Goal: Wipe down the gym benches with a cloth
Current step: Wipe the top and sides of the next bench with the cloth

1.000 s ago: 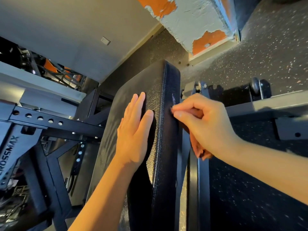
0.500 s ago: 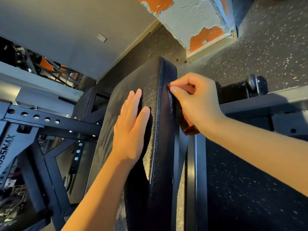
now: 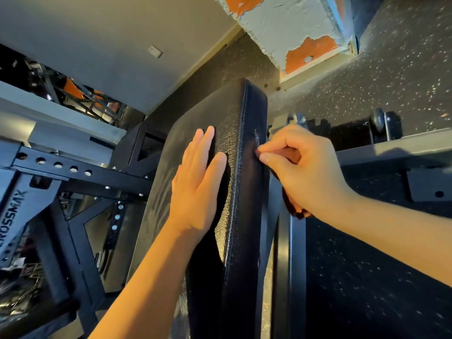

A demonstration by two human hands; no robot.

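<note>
A black padded bench pad (image 3: 244,216) stands upright in the middle of the view, its stitched side edge facing me. My left hand (image 3: 195,187) lies flat against the pad's broad face, fingers straight and together. My right hand (image 3: 303,172) is curled round a dark reddish cloth (image 3: 296,211) and presses it against the pad's narrow side edge. Most of the cloth is hidden inside the fist; a bit hangs out below the palm.
A black steel rack beam with holes (image 3: 73,170) runs at the left. The bench's black frame post (image 3: 291,265) and a grey crossbar (image 3: 396,152) sit right of the pad. Speckled rubber floor (image 3: 391,69) and a peeling painted pillar (image 3: 293,28) lie beyond.
My right hand with the cloth slid up the pad's side edge, then came back down a little. My left hand stayed flat on the pad's face.
</note>
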